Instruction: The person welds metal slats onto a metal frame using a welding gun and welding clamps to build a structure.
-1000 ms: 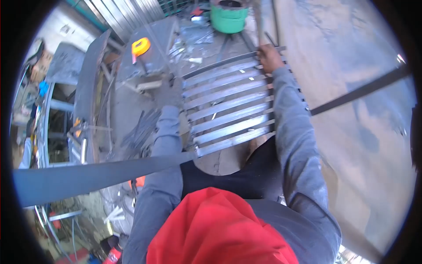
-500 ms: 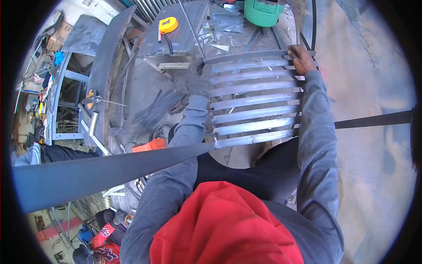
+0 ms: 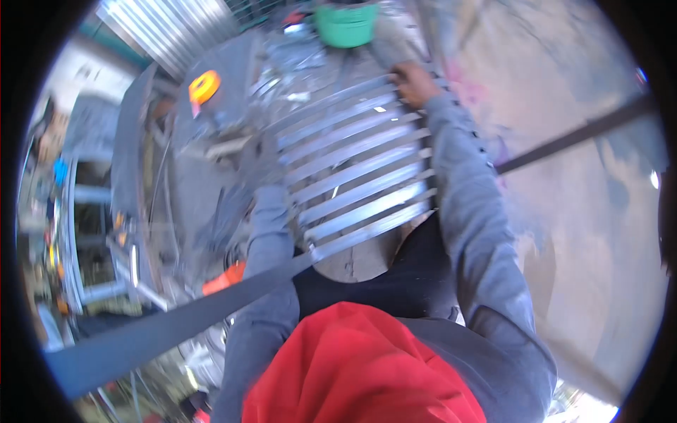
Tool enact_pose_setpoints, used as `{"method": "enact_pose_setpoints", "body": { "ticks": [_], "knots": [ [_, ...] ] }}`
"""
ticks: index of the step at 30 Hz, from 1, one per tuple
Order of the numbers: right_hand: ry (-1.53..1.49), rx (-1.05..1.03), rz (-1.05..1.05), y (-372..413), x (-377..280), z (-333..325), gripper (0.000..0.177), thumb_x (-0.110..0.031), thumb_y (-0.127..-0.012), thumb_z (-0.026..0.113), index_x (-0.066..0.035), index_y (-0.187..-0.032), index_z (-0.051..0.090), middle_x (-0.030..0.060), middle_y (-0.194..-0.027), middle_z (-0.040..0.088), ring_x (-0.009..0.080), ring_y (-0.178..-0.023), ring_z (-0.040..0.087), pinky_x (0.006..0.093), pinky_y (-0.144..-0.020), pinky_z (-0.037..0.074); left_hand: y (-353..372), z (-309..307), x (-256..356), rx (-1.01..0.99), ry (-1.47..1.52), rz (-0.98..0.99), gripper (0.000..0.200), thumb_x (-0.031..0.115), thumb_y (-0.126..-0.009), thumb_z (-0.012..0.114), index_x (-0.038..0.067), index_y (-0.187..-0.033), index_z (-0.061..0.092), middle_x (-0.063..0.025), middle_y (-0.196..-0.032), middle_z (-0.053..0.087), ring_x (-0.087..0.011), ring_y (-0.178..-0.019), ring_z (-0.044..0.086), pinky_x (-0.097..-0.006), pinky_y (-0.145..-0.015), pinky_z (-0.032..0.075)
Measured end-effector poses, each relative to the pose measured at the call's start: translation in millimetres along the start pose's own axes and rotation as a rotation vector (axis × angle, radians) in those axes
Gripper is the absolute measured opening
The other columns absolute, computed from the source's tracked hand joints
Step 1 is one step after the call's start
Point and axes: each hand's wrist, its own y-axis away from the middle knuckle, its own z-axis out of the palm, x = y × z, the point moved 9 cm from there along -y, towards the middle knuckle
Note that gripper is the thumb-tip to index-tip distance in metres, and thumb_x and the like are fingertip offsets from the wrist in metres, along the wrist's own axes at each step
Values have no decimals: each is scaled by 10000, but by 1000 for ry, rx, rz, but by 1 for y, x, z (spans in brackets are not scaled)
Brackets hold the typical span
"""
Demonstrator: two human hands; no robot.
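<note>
A metal grille of several parallel slats is held in front of me, above my dark-trousered legs. At its far right corner, my right hand is bare and closed around the edge. My left hand, in a dark glove, is at the grille's far left side; motion blur smears its fingers, though it seems to touch the edge. From the near left corner a long flat metal bar runs out to the left. Another dark bar length extends to the right, beyond my right sleeve.
A yellow tape measure lies on a grey worktable at the upper left. Behind the grille stands a green bucket. An orange object rests left of my left forearm. Metal frames crowd the far left.
The view has swung and blurred, so the surroundings sit differently. In the picture, the grille and both hands have shifted left, and the grille is now tilted, its right side higher.
</note>
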Motion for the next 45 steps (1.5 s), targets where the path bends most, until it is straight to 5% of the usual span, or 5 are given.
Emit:
{"method": "enact_pose_setpoints", "body": {
  "ticks": [10,45],
  "knots": [
    [74,17,149,10,-11,-4,222,-218,-907,599,-98,-1069,693,170,-1086,621,376,-1081,580,472,-938,475,1,3,4,-5,140,-52,385,292,-910,701,-55,-1072,664,-130,-936,689,-177,-854,635,-331,-755,513],
    [147,-3,25,4,-3,6,308,-181,-849,570,-178,-1130,696,190,-1040,622,391,-1032,562,465,-928,461,12,0,14,9,189,-116,380,292,-890,715,-36,-1080,715,-101,-960,720,-164,-860,644,-311,-768,506]
  ]
}}
